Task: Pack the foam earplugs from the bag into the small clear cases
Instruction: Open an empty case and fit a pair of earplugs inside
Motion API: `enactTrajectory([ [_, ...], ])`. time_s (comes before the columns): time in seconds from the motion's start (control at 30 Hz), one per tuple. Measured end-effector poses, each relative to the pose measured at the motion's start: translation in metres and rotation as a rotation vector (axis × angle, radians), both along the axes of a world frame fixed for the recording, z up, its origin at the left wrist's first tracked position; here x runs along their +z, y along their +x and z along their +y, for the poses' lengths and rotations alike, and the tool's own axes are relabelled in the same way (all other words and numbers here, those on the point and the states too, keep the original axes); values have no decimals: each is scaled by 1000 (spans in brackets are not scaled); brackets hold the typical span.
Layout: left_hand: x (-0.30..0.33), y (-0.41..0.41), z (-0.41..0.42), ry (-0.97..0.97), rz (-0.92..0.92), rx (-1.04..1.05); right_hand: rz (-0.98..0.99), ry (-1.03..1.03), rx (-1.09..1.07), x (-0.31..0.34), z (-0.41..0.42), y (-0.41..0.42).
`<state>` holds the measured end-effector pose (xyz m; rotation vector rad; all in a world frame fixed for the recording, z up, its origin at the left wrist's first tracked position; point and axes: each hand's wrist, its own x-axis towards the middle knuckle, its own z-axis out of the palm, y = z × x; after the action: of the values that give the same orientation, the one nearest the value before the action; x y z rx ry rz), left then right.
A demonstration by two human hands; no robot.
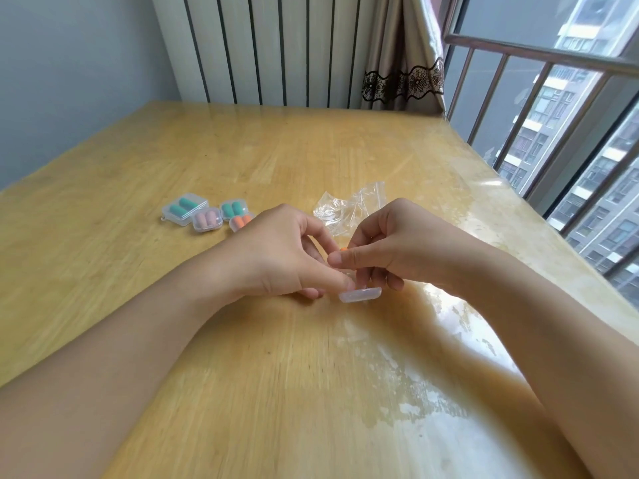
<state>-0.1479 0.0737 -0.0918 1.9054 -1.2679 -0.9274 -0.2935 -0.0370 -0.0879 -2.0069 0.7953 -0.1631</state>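
A small clear case (pixel 360 294) stands open on the wooden table (pixel 242 340), its lid hanging toward me. My left hand (pixel 276 250) holds the case with thumb and fingers. My right hand (pixel 390 243) pinches an orange foam earplug (pixel 343 249) just above the case; only its tip shows. Behind the hands lies the crumpled clear bag (pixel 349 209). Several filled cases sit at the left: one with teal plugs (pixel 185 207), one pink (pixel 207 219), another teal (pixel 234 208), one orange (pixel 241 221).
The table's right edge (pixel 518 202) runs along a window with a metal railing (pixel 539 60). A white radiator (pixel 276 46) and a curtain (pixel 401 53) stand behind the far edge.
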Motion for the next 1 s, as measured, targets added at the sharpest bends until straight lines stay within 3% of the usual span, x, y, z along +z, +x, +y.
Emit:
enactTrajectory([
  [0.13, -3, -3, -2, -48, -47, 31, -39, -1, 6, 3, -7, -3],
  [0.43, -5, 0, -3, -51, -69, 24, -3, -88, 231, 10, -13, -13],
  [0.8, -7, 1, -4, -38, -9, 14, 26, -155, 255, 5, -16, -12],
  [1.0, -5, 3, -3, -12, 42, -4, 9, -95, 235, 5, -19, -14],
])
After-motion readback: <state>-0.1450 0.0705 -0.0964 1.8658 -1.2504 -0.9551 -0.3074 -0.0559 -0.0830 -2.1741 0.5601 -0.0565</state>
